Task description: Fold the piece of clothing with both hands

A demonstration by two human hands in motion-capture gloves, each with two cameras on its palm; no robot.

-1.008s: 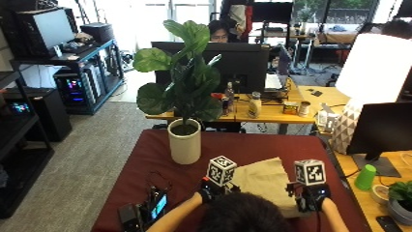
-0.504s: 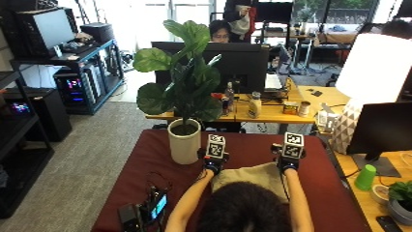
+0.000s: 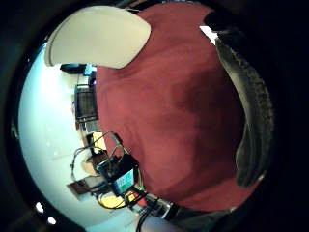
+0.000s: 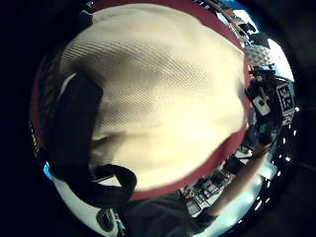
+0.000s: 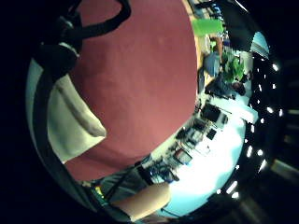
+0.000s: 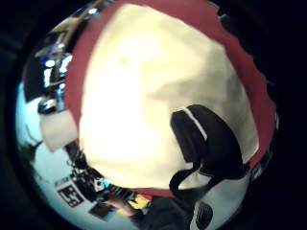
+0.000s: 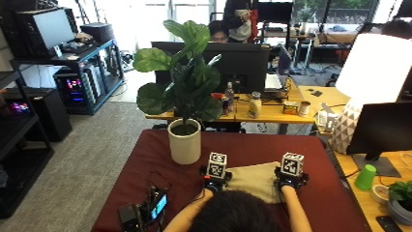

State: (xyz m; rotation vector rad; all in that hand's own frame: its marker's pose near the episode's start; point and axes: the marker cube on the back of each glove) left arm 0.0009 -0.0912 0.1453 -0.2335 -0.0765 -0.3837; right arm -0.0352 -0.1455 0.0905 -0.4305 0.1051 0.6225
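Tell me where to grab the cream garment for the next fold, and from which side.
Judging by its pose, take the cream garment at its two far corners, where the left hand and right hand already sit, one at each side edge. It lies flat on the red tablecloth, so come from above, pinch each corner and draw it toward the person.

Black gloves, bare forearms, dark hair
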